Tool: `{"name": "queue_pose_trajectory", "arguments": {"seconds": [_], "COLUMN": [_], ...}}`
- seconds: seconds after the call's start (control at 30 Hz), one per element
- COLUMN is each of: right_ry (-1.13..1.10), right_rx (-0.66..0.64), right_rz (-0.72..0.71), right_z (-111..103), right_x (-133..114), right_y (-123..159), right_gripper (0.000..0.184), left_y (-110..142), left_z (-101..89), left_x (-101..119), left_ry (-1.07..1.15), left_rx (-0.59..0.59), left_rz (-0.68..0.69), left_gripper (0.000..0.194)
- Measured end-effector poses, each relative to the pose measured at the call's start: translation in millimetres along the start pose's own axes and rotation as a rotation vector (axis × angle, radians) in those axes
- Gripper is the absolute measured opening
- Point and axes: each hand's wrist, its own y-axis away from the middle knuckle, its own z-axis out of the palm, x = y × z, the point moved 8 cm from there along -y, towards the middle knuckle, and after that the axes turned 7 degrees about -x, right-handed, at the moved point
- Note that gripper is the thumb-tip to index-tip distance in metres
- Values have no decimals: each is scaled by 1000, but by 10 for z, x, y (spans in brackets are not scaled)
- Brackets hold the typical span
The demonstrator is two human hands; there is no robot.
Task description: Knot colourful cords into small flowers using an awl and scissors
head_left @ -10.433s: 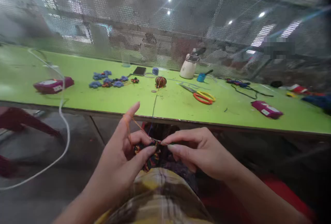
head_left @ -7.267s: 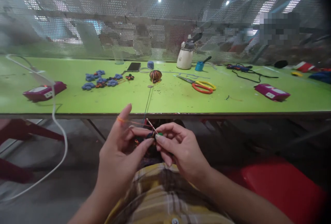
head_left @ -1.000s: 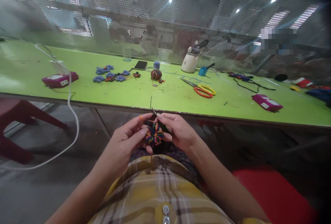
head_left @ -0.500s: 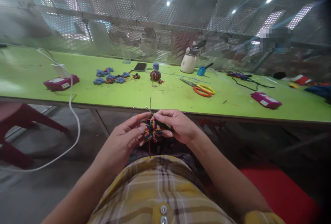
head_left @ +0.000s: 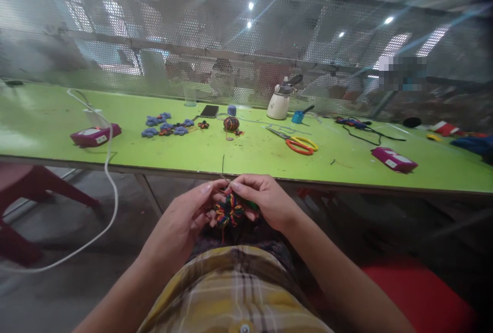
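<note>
A small multicoloured crocheted flower (head_left: 229, 212) hangs between my hands, just below the table's front edge. My left hand (head_left: 188, 212) is closed at the flower's left side, thumb pressed to the index finger near the yarn, its other fingers behind the petals. Pinched in my right hand (head_left: 267, 202) is a thin crochet hook (head_left: 224, 177), its tip pointing up and left; a bit of green handle shows under the fingers. A dark strand of yarn (head_left: 223, 161) rises past the hook over the table edge. The loop on the hook is too small to make out.
On the green table (head_left: 173, 156) lie a multicoloured yarn ball (head_left: 231, 124), scissors (head_left: 300, 144), blue crocheted flowers (head_left: 156, 119), a phone (head_left: 210, 111) and two purple packs (head_left: 96, 135). Behind stands a white jug (head_left: 279, 104). A white cable (head_left: 114, 189) hangs at left; a red stool (head_left: 416, 292) is at right.
Earlier the hook worked at the edge with yarn stretched over a raised left index finger. The flower now faces me, and my left thumb has moved up from the petals to the index finger.
</note>
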Motion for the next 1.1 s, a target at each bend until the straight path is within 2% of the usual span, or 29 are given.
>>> {"name": "queue_pose_trajectory", "arguments": {"seconds": [0.4,0.53,0.7,0.77,0.87,0.93,1.0,1.1], "right_ry": [-109,-106,-159,-179,-237,-290,-328,-347], "right_rx": [56,120,262,295,316,326,348,360], "right_rz": [-65,-68,-123,-142,-125,-115,-122,-139], "right_z": [-63,-124,-247,-283,-331,-372,-423,-461], "right_x": [76,145,189,186,211,236,252,258], "right_y": [46,54,120,154,189,203,217,234], "right_gripper": [24,25,25,26,28,28,28,26], "left_y": [-34,-57,-106,-120,-153,-188,-224,-210], "left_z": [72,28,-107,-146,-211,-324,-535,-1005], "left_x": [-153,-176,-194,-209,-202,-163,-94,47], "left_ry": [333,341,214,184,262,309,238,1], "left_rx": [-86,-93,-16,14,23,35,83,276], "left_rz": [-122,-113,-97,-114,-106,-74,-33,44], "left_gripper": [29,24,17,19,24,23,20,9]}}
